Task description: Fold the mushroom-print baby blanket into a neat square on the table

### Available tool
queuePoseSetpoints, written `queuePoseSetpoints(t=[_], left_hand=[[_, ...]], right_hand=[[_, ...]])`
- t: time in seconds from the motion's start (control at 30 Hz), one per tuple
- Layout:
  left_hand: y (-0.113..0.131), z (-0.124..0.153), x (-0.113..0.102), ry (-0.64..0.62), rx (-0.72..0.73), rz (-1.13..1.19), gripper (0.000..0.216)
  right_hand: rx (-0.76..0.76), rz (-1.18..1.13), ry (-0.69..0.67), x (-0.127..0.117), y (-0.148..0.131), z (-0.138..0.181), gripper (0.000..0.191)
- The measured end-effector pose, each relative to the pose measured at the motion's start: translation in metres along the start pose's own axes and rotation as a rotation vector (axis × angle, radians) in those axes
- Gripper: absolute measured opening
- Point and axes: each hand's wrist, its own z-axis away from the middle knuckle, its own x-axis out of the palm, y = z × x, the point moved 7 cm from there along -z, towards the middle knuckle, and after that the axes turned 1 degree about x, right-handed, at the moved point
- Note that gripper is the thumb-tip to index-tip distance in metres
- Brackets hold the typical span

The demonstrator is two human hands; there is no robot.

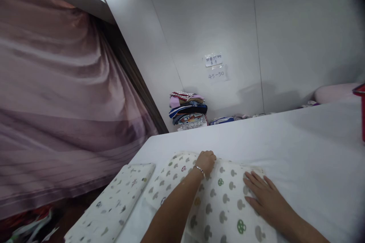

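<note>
Left hand point(205, 161) pinches the mushroom cloth point(225, 201) at 12 o'clock; right hand point(261, 194) grip lies spread on it. Uneven tugging could bunch it.

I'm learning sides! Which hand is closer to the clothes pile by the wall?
Left. The left hand clutches the mushroom-print cloth at its far edge, toward the pile; the right hand lies farther back.

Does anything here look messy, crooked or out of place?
Nothing looks spilled or damaged. The mushroom-print cloth lies smooth under the left hand, curled at its far edge, and the flat right hand. Only the clothes stack by the wall looks slightly uneven, layers jutting out.
</note>
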Motion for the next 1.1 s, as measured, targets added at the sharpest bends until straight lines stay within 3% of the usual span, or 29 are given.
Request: queuePoseSetpoints(t=[0.37, 0.8, 1.1], left_hand=[[-0.007, -0.009, 0.015, 0.011, -0.142, 0.081, 0.024], [0.015, -0.013, 0.010, 0.014, -0.013, 0.121, 0.021], [0.017, -0.009, 0.005, 0.012, 0.007, 0.109, 0.020]], right_hand=[[0.017, 0.003, -0.032, 0.001, -0.001, 0.001, 0.058], [0.003, -0.026, 0.000, -0.002, -0.001, 0.001, 0.057], [0.010, 0.007, -0.034, -0.005, -0.005, 0.001, 0.056]])
